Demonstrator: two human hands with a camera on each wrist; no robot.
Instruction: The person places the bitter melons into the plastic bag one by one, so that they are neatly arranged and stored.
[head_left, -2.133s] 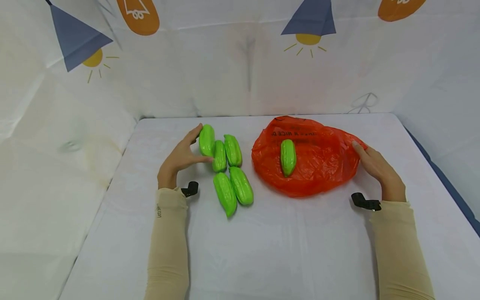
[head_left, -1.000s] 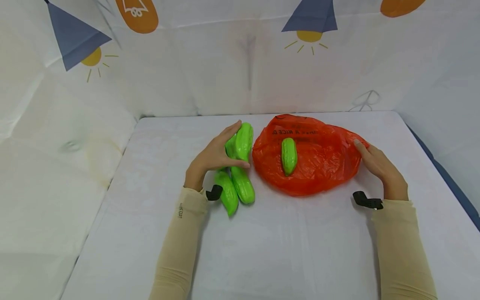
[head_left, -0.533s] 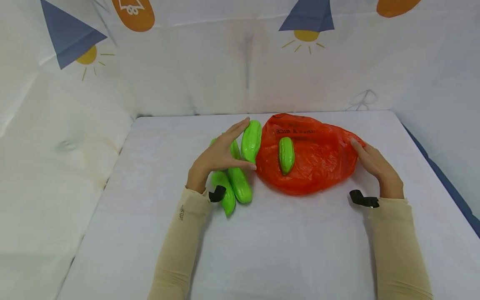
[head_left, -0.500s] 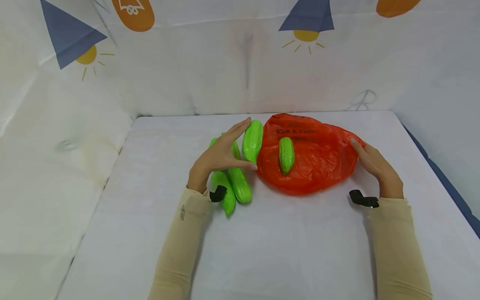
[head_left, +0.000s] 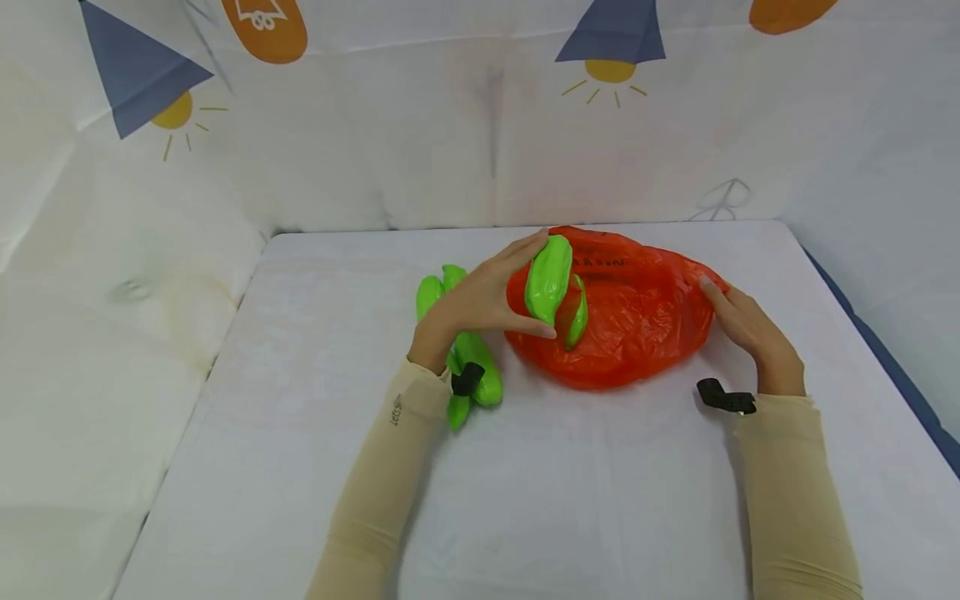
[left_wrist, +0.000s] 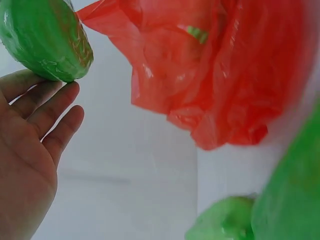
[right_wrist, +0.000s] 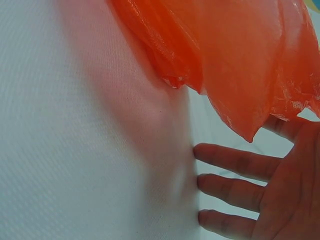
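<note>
My left hand (head_left: 483, 296) pinches a shiny, ridged green gourd (head_left: 549, 279) between thumb and fingers, over the left part of a red plastic bag (head_left: 645, 312). In the left wrist view the held gourd (left_wrist: 45, 40) is at the upper left, above the fingertips. A second gourd (head_left: 578, 321) lies on or in the bag, partly hidden by the held one. My right hand (head_left: 750, 333) grips the bag's right edge. In the right wrist view the bag (right_wrist: 240, 60) hangs by the thumb side, and several fingers (right_wrist: 235, 162) extend below it.
Several more green gourds (head_left: 483, 375) lie on the white table (head_left: 555, 483) left of the bag, partly covered by the left hand and wrist. A white patterned sheet (head_left: 420, 125) stands behind the table. Black wrist mounts (head_left: 726, 397) stick out from both sleeves.
My left hand picked up a gourd from the group on the left and carried it right, over the bag's left side. My right hand stays at the bag's right edge.
</note>
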